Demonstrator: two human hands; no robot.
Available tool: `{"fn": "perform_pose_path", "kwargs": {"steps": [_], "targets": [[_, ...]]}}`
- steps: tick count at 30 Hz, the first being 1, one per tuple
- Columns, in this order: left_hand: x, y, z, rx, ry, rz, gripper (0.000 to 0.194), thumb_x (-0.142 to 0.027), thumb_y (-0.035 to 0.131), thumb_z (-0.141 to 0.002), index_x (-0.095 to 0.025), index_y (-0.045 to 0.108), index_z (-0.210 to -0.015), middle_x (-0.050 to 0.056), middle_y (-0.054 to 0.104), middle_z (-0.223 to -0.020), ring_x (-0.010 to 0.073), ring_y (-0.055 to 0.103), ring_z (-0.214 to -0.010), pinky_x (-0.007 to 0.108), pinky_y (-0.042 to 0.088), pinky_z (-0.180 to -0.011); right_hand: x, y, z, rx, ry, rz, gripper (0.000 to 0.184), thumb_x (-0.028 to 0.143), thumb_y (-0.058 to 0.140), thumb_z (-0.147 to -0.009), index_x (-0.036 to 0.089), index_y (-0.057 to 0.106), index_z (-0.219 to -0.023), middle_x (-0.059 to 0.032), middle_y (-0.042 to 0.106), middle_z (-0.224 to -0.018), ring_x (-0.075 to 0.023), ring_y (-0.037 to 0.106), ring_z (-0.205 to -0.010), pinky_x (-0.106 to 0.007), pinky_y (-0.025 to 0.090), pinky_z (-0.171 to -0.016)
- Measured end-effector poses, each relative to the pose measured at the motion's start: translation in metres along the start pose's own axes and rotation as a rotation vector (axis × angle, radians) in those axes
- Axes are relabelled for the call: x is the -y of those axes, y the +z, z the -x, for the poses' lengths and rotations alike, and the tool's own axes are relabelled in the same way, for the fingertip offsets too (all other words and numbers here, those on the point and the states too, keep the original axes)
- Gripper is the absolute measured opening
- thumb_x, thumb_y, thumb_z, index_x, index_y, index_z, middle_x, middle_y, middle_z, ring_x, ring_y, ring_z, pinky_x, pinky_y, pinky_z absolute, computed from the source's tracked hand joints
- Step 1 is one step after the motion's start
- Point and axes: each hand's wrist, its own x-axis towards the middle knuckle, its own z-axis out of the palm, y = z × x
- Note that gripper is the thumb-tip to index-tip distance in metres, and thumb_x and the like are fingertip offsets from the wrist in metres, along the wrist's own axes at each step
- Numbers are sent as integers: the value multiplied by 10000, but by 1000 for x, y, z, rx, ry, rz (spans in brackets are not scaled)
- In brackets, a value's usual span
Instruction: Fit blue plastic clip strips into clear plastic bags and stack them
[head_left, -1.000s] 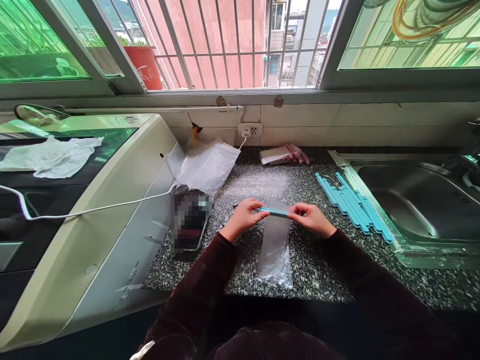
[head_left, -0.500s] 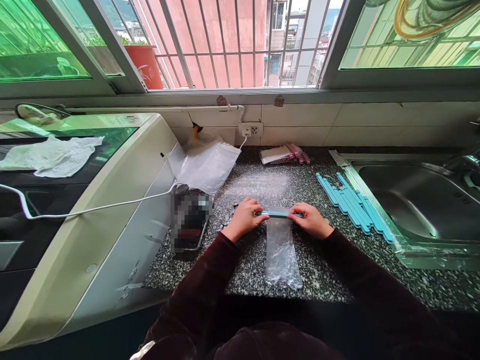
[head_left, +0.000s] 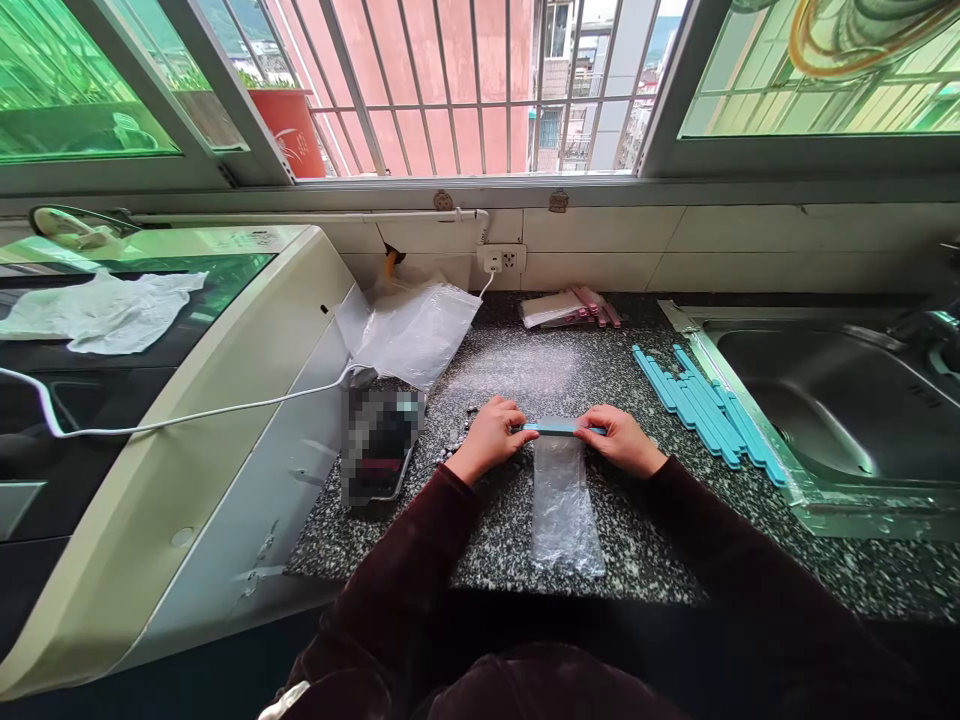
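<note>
My left hand [head_left: 491, 437] pinches the left end of a light-blue bag sealing clip [head_left: 556, 428] between thumb and fingers. At its other end my right hand [head_left: 621, 440] grips the same clip, thumb along the near side. The clip lies level across the top of a clear plastic bag [head_left: 566, 510], whose crinkled body spreads over the counter towards me. A narrow edge of the bag shows above the clip. How far the clip is closed on the film I cannot tell.
More blue sealing clips [head_left: 709, 415] lie right, beside a steel sink [head_left: 817, 490]. Pink clips with clear bags [head_left: 570, 307] sit by the wall. Left are a phone [head_left: 382, 445], a plastic sheet [head_left: 424, 330], a white cable [head_left: 225, 413] and a large white appliance [head_left: 247, 470].
</note>
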Motion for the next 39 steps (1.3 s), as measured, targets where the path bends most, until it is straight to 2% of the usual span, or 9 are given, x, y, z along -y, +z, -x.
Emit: {"fn": "perform_pose_path", "kwargs": {"steps": [7,12,16,18,20,25,31,36,39], "targets": [[1,2,0,-35,-11,31,190,-305,691,-709,-182,609,-590,24,583,-668,181,481,-751,298,393,-689,0,-2,1,-11,-7,-16,168,311,561,-796,210,645,-692,-39,650,-721,-176,563,-719,-306,433,-680],[-1,2,-1,-86,-119,189,155,-299,695,-687,-174,621,-632,19,604,-694,174,516,-767,284,405,-700,4,-9,0,-48,-58,-51,231,383,537,-819,214,645,-704,-49,648,-732,-183,563,-729,-317,440,-686],[-7,1,-1,2,-265,469,202,-348,659,-705,-152,642,-750,-1,612,-703,140,529,-667,255,407,-619,9,-14,0,-117,-87,-94,278,445,520,-826,217,648,-732,-58,645,-752,-188,563,-734,-326,449,-688],[-10,1,-1,72,-254,523,206,-350,650,-712,-145,642,-723,-8,592,-661,129,510,-624,251,399,-595,11,-16,1,-159,-103,-113,301,471,516,-824,215,648,-737,-60,639,-749,-187,562,-727,-328,455,-685],[-11,3,0,98,-184,479,183,-324,660,-709,-151,640,-649,-7,577,-630,138,509,-656,261,404,-634,13,-17,1,-203,-111,-124,321,493,514,-818,214,649,-738,-60,631,-742,-186,562,-723,-330,461,-687],[-11,8,1,42,-45,244,159,-261,673,-713,-189,649,-573,12,573,-651,169,504,-764,297,407,-745,15,-23,2,-270,-69,-128,322,510,528,-803,217,654,-762,-65,620,-768,-197,565,-754,-339,473,-704],[-6,11,2,51,11,83,150,-240,637,-750,-195,657,-608,25,571,-658,180,495,-767,301,409,-717,16,-29,2,-359,-59,-118,305,497,532,-802,222,652,-749,-64,610,-760,-199,557,-741,-346,470,-701],[-2,14,2,36,18,-41,158,-237,633,-744,-197,638,-591,40,562,-662,196,498,-768,308,412,-690,17,-27,3,-335,-55,-105,314,502,525,-805,221,656,-757,-66,613,-759,-201,559,-745,-346,470,-699],[-3,11,3,-61,-21,-93,132,-311,654,-732,-185,646,-691,60,587,-742,215,512,-800,332,420,-725,16,-25,3,-321,-70,-98,306,490,524,-812,219,659,-772,-67,617,-760,-199,560,-744,-343,472,-690]]}}
